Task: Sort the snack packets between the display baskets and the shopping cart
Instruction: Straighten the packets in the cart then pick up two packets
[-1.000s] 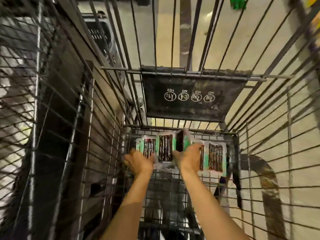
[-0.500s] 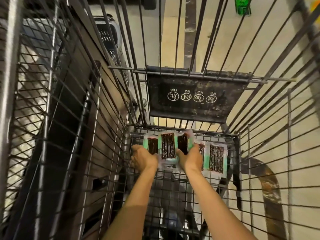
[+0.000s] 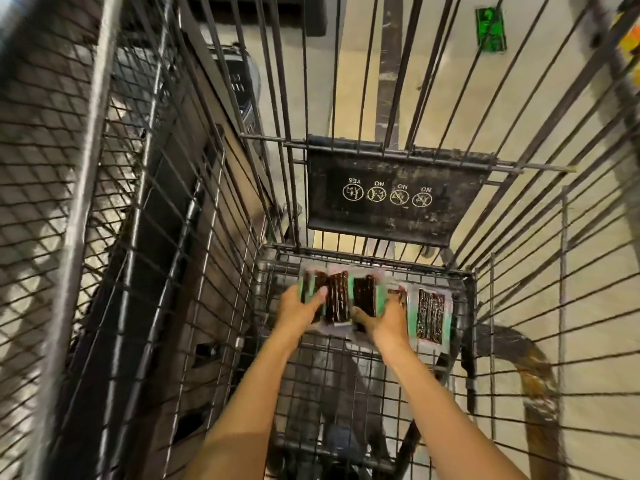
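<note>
Gathering packets off the shopping cart (image 3: 346, 372) floor looks like the step, so keep both grips low and square. Your left hand (image 3: 296, 308) pinches the left-end packet (image 3: 309, 289), thumb on top, at the floor's far left corner. Your right hand (image 3: 389, 318) holds the middle packet (image 3: 365, 295) by its near edge. The fingers are hidden beneath, so I can't tell how tight the hold is. Another packet (image 3: 337, 299) sits between those two, touching both. The right-end packet (image 3: 429, 315) lies flat and untouched by the far right corner. The film is probably slippery: take full width, lift straight up, clear the seat flap (image 3: 394, 192) above the far edge, then go for the rest.
</note>
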A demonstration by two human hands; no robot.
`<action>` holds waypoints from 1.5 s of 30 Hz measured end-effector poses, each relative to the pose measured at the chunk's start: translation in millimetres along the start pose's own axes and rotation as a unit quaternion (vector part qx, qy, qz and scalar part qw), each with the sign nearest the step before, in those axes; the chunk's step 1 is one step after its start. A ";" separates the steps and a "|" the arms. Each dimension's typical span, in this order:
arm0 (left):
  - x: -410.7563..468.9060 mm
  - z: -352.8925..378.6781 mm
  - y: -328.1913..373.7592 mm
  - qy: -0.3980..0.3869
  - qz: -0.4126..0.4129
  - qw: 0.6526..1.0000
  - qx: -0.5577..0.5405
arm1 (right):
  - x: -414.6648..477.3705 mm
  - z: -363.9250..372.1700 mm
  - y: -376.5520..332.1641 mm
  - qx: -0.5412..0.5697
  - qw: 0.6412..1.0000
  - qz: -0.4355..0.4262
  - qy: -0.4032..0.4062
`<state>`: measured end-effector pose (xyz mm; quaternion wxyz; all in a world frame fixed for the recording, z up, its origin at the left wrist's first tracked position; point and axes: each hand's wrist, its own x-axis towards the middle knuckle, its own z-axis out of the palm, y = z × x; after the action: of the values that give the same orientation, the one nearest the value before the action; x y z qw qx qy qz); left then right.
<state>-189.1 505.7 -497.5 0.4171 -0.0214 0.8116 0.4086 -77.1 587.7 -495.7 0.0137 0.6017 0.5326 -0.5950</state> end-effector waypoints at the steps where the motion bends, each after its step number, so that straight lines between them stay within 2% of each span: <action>1: -1.0 0.6 -1.0 -0.006 0.014 1.000 0.009 | -1.0 1.5 1.2 -0.023 1.000 -0.015 -0.001; 4: -1.1 4.4 -3.2 0.017 0.030 0.998 0.045 | -1.3 2.4 3.9 -0.017 0.999 -0.028 -0.004; 8: 2.9 0.4 2.1 0.083 0.014 0.994 0.066 | 2.0 -3.9 7.4 0.084 0.996 0.029 -0.022; 11: 8.7 -11.9 0.8 0.101 0.023 0.994 0.029 | 4.8 -5.7 7.6 0.091 0.995 0.049 -0.017; 16: 6.8 -13.2 -0.9 0.014 -0.008 1.000 -0.017 | 10.3 5.5 3.4 -0.005 1.000 0.030 -0.001; 21: 10.8 -20.2 -6.8 0.043 -0.038 0.996 -0.066 | 13.4 13.2 4.0 -0.006 1.000 0.026 0.015; 25: 11.0 -36.0 -8.1 0.043 -0.058 0.990 -0.125 | 12.4 3.1 7.9 0.074 0.997 0.037 -0.002; 30: -10.0 -51.2 -0.9 -0.028 -0.049 0.978 -0.202 | -11.7 -40.0 10.6 0.149 0.987 0.014 -0.060; 33: -38.4 -58.9 13.6 -0.075 -0.023 0.970 -0.229 | -39.4 -61.0 -0.2 0.205 0.972 0.004 -0.118; 37: -95.3 -80.2 37.7 -0.088 0.048 0.964 -0.247 | -84.8 -71.8 -31.6 0.254 0.951 -0.013 -0.173; 43: -215.5 -131.4 79.1 -0.020 0.243 0.945 -0.217 | -193.0 -85.2 -102.2 0.219 0.930 -0.116 -0.273; 45: -262.2 -149.9 95.7 0.017 0.284 0.933 -0.219 | -235.4 -89.8 -125.8 0.195 0.920 -0.155 -0.302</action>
<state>-153.2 387.0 -206.0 0.2546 0.1125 0.6810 0.6774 -31.9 553.3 -219.8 -0.0365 0.2942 0.4635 -0.8350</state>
